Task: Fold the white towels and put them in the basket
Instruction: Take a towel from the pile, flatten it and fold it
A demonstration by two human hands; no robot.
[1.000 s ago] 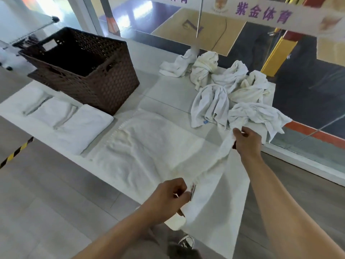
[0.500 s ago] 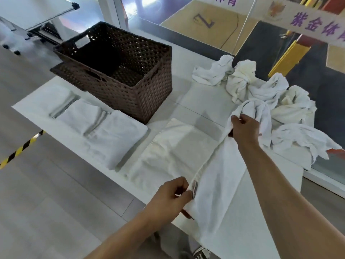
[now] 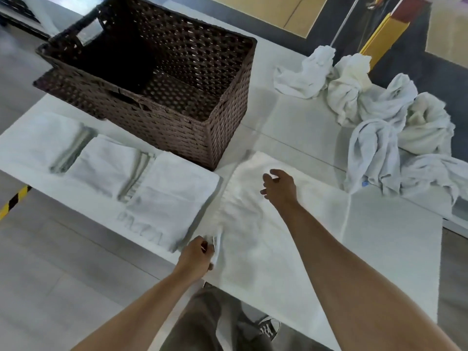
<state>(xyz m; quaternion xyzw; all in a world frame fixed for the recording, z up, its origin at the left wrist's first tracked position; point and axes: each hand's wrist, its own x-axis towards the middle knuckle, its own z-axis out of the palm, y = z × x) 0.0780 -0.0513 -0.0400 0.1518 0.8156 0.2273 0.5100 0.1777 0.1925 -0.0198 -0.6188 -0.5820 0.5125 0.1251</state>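
1. White rectangular table carries all task items and stands on a grey tiled floor.
2. A dark brown woven wicker basket stands upright on the far left part of the table, open side up, with a handle cut-out in its left wall.
3. Three folded white towels lie in a row along the near left edge, in front of the basket: left, middle, right. Each overlaps or touches its neighbour.
4. A flat white cloth towel lies spread at the table centre, just beside the right folded towel. Its far left corner is near the basket's near right corner.
5. Left hand: fingers and thumb are curled, pinching the near left corner of the flat white cloth towel at the table edge. The cloth is gathered into wrinkles at the grip.
6. Right hand: positioned over the far part of the same towel, fingers loosely curled and spread, holding nothing. Contact with the cloth cannot be determined.
7. A pile of crumpled white towels occupies the far right of the table, well apart from the basket.
8. Yellow and black striped tape marks the floor at left. A dark shoe with white lettering shows below the near table edge.
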